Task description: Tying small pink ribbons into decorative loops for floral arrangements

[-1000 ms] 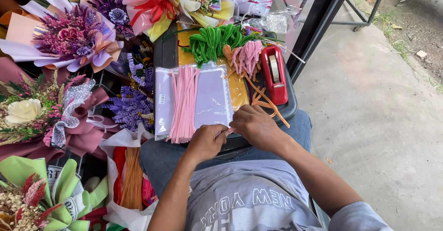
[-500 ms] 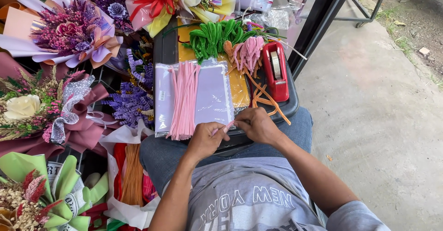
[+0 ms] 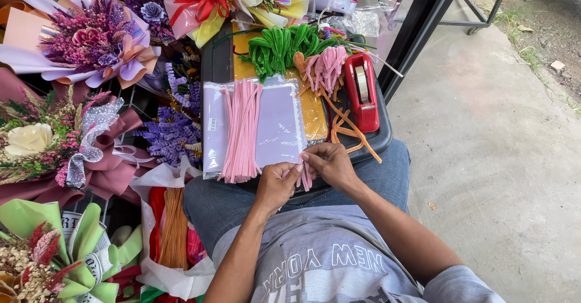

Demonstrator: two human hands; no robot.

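Both hands meet at the tray's near edge: the left hand (image 3: 276,184) and right hand (image 3: 330,162) pinch a short pink pipe cleaner piece (image 3: 305,176) between their fingertips. Just beyond lie a pink pipe cleaner bundle (image 3: 242,130) on lilac sheets (image 3: 279,124), and a red tape dispenser (image 3: 361,91) toward the black tray's (image 3: 378,139) right edge.

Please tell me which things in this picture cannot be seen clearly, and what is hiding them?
- Head view: the pink piece between the left hand and right hand is mostly covered by fingers; its shape is unclear.
- The black tray is largely hidden under the lilac sheets and pink stems.
- The green-wrapped bouquet is cut off by the left and bottom edges.
- The label on the sheets' packet is too small to read.
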